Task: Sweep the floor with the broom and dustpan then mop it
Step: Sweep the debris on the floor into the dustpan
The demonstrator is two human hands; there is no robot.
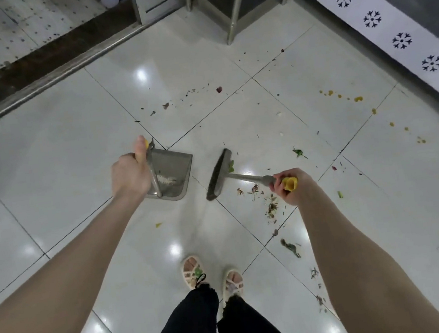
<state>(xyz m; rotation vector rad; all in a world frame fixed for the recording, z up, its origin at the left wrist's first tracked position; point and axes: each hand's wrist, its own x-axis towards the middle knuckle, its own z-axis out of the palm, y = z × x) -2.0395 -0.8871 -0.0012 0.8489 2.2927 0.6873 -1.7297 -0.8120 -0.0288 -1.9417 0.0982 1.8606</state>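
Grips wrapped on handle tops: left hand (129,176) holds the seemingly light dustpan (174,167), right hand (291,187) the stiff-handled broom (219,174).

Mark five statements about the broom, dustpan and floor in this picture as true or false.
1. The left hand grips the handle of the dustpan. True.
2. The head of the broom sits inside the dustpan. False: it is outside, to the dustpan's right, with a gap between them.
3. The right hand holds the broom by the yellow end of its handle. True.
4. The floor is swept clean. False: scraps lie scattered on the tiles.
5. There are yellow spots on the tiles at the right. True.
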